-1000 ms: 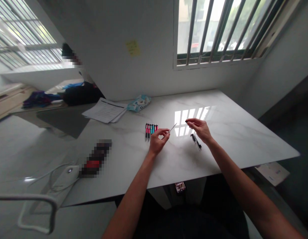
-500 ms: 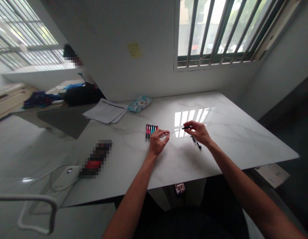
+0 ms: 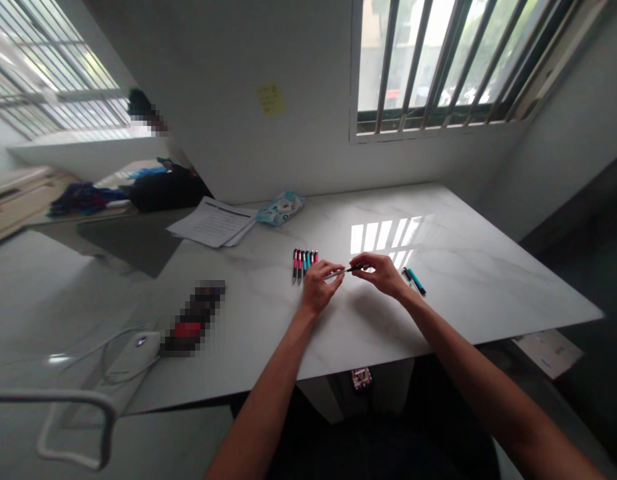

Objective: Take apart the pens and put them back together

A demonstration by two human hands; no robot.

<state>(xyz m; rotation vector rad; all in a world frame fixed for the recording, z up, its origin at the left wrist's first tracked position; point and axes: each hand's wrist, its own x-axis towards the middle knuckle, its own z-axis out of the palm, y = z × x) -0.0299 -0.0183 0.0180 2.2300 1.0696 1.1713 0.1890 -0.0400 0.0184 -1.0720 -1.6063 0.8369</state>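
Observation:
My left hand (image 3: pixel 320 288) is closed in a pinch on a thin pale pen refill (image 3: pixel 334 274), which points to the right. My right hand (image 3: pixel 382 273) pinches a short black pen part (image 3: pixel 357 267). The inner ends of the two pieces meet or nearly meet just above the table; I cannot tell whether one sits inside the other. Behind my left hand lies a row of several pens (image 3: pixel 299 264) in red, black and turquoise, partly covered by the fingers. Right of my right hand lie a turquoise pen piece (image 3: pixel 417 282) and a small pale piece beside it.
The marbled table (image 3: pixel 478 267) meets a wall with a barred window. At the back lie papers (image 3: pixel 213 223) and a blue-white packet (image 3: pixel 281 209). To the left are a blurred-out object (image 3: pixel 193 320), a white device with a cable (image 3: pixel 133 353) and a metal frame (image 3: pixel 106 427).
My right hand has moved left and slightly down, bringing the black pen part up to the refill's end. The turquoise piece on the right has come into view from behind that hand.

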